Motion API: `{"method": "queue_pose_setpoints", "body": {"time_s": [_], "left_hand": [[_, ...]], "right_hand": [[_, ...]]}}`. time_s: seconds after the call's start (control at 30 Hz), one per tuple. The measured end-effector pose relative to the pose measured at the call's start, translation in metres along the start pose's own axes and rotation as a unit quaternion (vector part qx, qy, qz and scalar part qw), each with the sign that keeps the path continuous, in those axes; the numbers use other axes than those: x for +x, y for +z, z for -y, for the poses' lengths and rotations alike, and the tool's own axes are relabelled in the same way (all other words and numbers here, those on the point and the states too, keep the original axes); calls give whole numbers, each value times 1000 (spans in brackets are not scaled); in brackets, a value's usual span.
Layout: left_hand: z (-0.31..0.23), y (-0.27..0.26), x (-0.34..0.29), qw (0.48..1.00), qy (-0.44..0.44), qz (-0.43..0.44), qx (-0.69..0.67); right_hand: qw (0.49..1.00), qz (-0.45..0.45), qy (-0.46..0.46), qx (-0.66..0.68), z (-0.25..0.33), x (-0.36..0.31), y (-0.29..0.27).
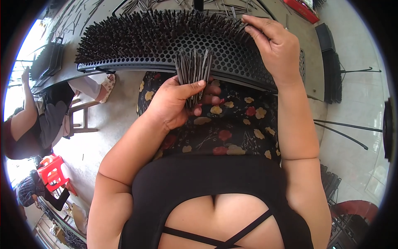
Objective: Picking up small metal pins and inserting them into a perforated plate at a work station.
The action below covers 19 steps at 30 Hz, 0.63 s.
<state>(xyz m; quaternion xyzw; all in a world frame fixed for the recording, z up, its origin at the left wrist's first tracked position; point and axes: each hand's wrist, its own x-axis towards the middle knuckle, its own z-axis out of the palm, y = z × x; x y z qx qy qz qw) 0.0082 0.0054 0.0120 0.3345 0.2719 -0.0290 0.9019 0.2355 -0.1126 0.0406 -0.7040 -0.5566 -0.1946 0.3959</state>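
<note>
In front of me is a curved black perforated panel (232,58), its round holes bare toward the near right part. Thin dark strips (124,37) stand densely in its far and left parts, like bristles. My left hand (176,99) is wrapped round a bundle of thin, flat dark strips (192,66), fanned upward just before the panel's near edge. Small holes show at the ends of some. Over the panel's far right, my right hand (277,47) pinches thumb and forefinger at the edge of the standing strips, on what looks like one thin strip, mostly hidden by the fingertips.
Loose strips (232,9) lie scattered on the table beyond the panel. A red box (302,10) is at the far right. Similar bristled panels stand at the left (45,62) and right (331,76). Another person (37,120) sits at left by a wooden stool (85,118) and red plastic stool (54,172).
</note>
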Motion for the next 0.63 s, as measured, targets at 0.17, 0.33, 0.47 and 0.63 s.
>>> {"method": "queue_pose_setpoints", "body": {"time_s": [0.17, 0.33, 0.47, 0.63], "left_hand": [[4, -2, 5, 999, 15, -19, 22], [7, -2, 5, 998, 34, -39, 38], [12, -1, 4, 993, 84, -45, 72], [7, 12, -4, 990, 93, -3, 104]], "right_hand": [[1000, 11, -12, -2, 0, 0, -2], [993, 69, -92, -33, 19, 11, -10], [999, 12, 4, 46, 36, -9, -7], [814, 161, 341, 442, 65, -30, -5]]}}
